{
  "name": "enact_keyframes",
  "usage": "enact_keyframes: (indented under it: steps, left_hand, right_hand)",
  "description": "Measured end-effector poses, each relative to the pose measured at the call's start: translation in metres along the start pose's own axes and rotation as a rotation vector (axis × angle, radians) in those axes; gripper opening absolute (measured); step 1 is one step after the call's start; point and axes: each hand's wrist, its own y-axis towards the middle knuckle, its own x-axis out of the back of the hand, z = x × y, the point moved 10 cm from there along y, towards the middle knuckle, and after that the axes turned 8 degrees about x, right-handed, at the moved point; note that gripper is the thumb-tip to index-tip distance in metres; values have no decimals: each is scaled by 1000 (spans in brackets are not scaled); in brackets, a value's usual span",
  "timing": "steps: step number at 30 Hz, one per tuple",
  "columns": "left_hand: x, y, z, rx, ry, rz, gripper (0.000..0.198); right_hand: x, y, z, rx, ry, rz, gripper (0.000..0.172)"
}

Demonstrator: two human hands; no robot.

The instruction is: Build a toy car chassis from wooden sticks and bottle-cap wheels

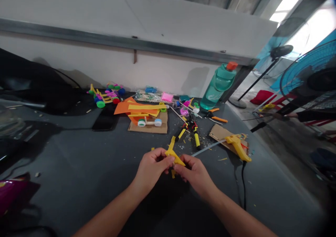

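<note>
Between my two hands is a folded piece of yellow paper [174, 156], with a narrow strip sticking up from its far end. My left hand [154, 165] pinches its left side between thumb and fingers. On the right, my right hand [193, 172] grips the pointed end, fingertips close to those of the left. Small yellow scraps lie on the table around them. Just beyond the hands rest yellow-and-black handled pliers [196, 134], their handles spread. A yellow glue gun [237, 146] lies on a cardboard piece [217, 133] to the right, a clear glue stick poking toward my hands.
Orange paper [123, 106] and a small wheeled stick frame [149, 122] lie on cardboard [133, 127] farther back. A teal bottle [216, 88] stands at the back right, near orange-handled scissors [219, 119]. A black phone [105, 119] and colourful wheeled models [107, 95] are on the left.
</note>
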Motion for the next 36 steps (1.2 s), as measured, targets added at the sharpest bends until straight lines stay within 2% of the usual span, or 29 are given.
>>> enact_keyframes:
  steps: [3, 7, 10, 15, 18, 21, 24, 26, 28, 30, 33, 36]
  left_hand:
    - [2, -2, 0, -47, -82, -38, 20]
    - [0, -3, 3, -60, -137, -37, 18]
    - [-3, -4, 5, -48, -167, -16, 18]
    - [2, -5, -3, -96, -109, -61, 16]
    - [14, -1, -8, -142, -65, -128, 18]
    - [27, 4, -9, -174, -18, -199, 21]
    - [34, 5, -11, -215, 46, -237, 21]
    - [36, 2, -16, -263, 123, -269, 22]
    - [36, -4, -24, -332, 213, -295, 23]
    - [33, -10, -32, -401, 286, -301, 23]
    - [30, -14, -38, -454, 343, -291, 22]
    - [31, -14, -39, -468, 357, -294, 21]
  right_hand:
    - [-7, -2, -9, -37, 90, -8, 33]
    - [-3, -4, -12, -20, 126, -83, 32]
    - [-3, -3, -13, -22, 119, -94, 33]
    - [-2, 0, -3, 6, 7, -81, 31]
    - [17, 1, 23, 108, -128, -121, 27]
    - [56, 3, 54, 210, -300, -247, 27]
    - [83, 10, 75, 245, -716, -269, 23]
    - [91, 20, 76, 185, -1035, -257, 23]
    - [90, 32, 69, 84, -1305, -251, 36]
    - [83, 48, 59, -10, -1459, -253, 59]
    - [74, 73, 39, -158, -1434, -289, 93]
    - [72, 92, 22, -227, -1228, -340, 106]
